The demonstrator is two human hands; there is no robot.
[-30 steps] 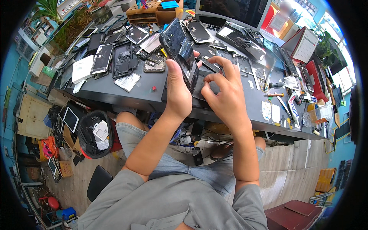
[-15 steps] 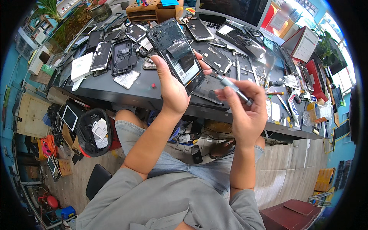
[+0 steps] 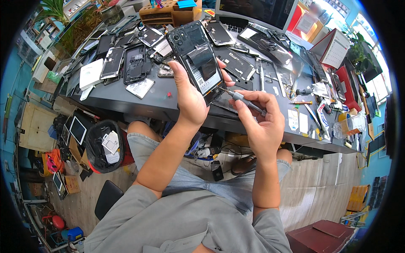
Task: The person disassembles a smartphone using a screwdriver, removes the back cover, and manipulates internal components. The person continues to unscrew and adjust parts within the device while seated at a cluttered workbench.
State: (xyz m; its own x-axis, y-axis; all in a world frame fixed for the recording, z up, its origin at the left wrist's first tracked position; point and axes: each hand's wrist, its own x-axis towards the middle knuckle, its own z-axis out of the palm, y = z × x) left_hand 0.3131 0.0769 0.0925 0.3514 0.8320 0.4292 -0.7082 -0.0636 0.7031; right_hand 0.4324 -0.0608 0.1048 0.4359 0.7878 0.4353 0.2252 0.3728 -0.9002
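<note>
My left hand (image 3: 190,97) is closed round an opened black phone (image 3: 190,46), held tilted with its camera module and inner parts facing up, a silver-and-black battery in it. My right hand (image 3: 263,126) grips a grey screwdriver (image 3: 249,103), its thin tip at the phone's lower right edge; I cannot tell whether it touches. Behind the phone lie a dark phone panel (image 3: 234,63) and other loose phone parts on the grey desk (image 3: 156,105).
Phone housings (image 3: 135,61), a white box (image 3: 90,76) and a pale battery (image 3: 140,88) lie left. A laptop (image 3: 253,12) stands behind; small tools (image 3: 301,102), a calendar (image 3: 333,48) and a red case (image 3: 348,92) are right. A lined bin (image 3: 105,147) stands below the desk.
The phone has tilted to show its inside. My right hand came away from the phone, took the screwdriver into view, then moved left, bringing its tip to the phone's lower edge.
</note>
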